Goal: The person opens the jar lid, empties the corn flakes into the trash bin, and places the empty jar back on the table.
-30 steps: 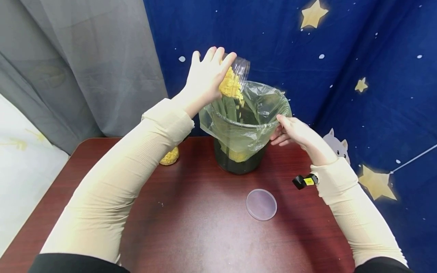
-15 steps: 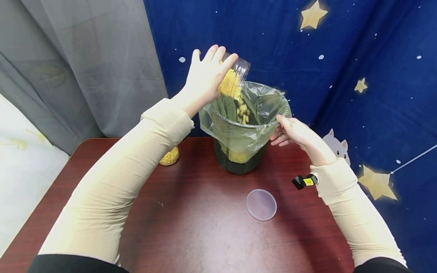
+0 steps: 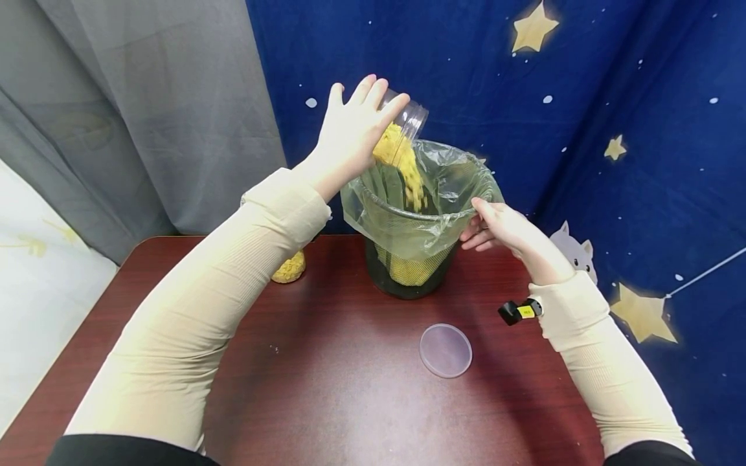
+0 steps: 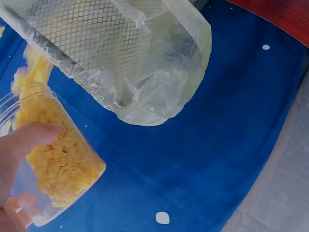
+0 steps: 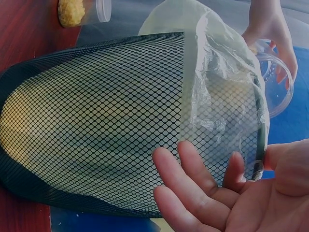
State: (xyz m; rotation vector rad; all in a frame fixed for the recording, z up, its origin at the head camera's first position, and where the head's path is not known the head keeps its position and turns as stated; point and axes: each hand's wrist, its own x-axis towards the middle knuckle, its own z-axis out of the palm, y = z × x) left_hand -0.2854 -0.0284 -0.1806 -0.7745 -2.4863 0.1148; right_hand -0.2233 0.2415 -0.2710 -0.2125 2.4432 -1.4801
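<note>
- Blue star-print curtain [image 3: 454,52] behind, grey curtain [image 3: 175,97] to the left; work on a dark red table [image 3: 326,401].
- Left hand [image 3: 351,133]: wrapped round a clear jar [image 4: 89,166], thumb on one side, fingers on the other.
- Jar location: tipped mouth-down over the opening of a black mesh bin [image 3: 403,289]; yellow flakes [image 3: 392,142] leave it in a blurred stream.
- Right hand [image 3: 500,226]: thumb and index appear to pinch the bin's rim through a pale green liner [image 3: 425,239]; remaining fingers spread outside the mesh.
- Yellow shows through the mesh low in the bin.
- Round translucent disc [image 3: 445,353] flat on table, in front of bin; second jar [image 5: 99,10] of yellow pieces stands to bin's left.
- Handling, judged: jar light, fairly stiff, smooth enough to slip; best held round mid-body, clear of mouth. Flakes probably brittle. Liner thin and soft; pin it at the rim.
</note>
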